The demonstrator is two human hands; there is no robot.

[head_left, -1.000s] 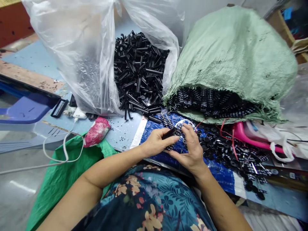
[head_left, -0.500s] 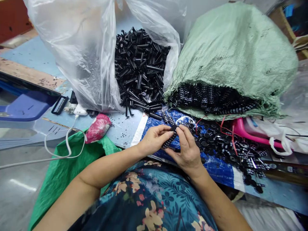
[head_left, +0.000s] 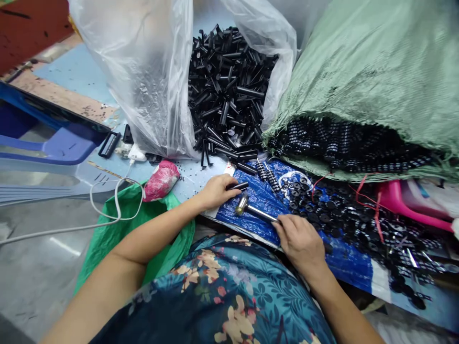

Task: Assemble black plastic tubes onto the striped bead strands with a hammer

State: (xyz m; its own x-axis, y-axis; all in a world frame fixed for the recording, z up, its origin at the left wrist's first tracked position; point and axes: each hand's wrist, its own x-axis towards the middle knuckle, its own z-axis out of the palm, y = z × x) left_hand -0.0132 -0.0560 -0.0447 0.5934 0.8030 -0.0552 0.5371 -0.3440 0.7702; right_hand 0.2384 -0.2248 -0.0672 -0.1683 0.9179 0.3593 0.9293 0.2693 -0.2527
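Observation:
My left hand (head_left: 219,191) is closed on a black plastic tube-like piece (head_left: 239,186) at the left part of the blue sheet (head_left: 247,222). My right hand (head_left: 302,242) grips a small hammer (head_left: 261,213) by its handle. The hammer's metal shaft points left, with its head low over the sheet just below the black piece. Behind the hands lie two black-and-white patterned rollers (head_left: 271,180). To the right of my right hand spread many small black discs (head_left: 324,215).
A clear plastic bag (head_left: 150,95) spills black tube parts (head_left: 229,95) at the back. A green woven sack (head_left: 366,71) holds patterned rollers. A pink wrapped bundle (head_left: 161,179), a white cable (head_left: 116,200) and a green bag (head_left: 168,248) are on the left; a pink basket (head_left: 412,205) is right.
My hands, together on a patterned roller before, have come apart. The left moved to a black tube-like piece; the right took hold of the hammer. The view has shifted somewhat.

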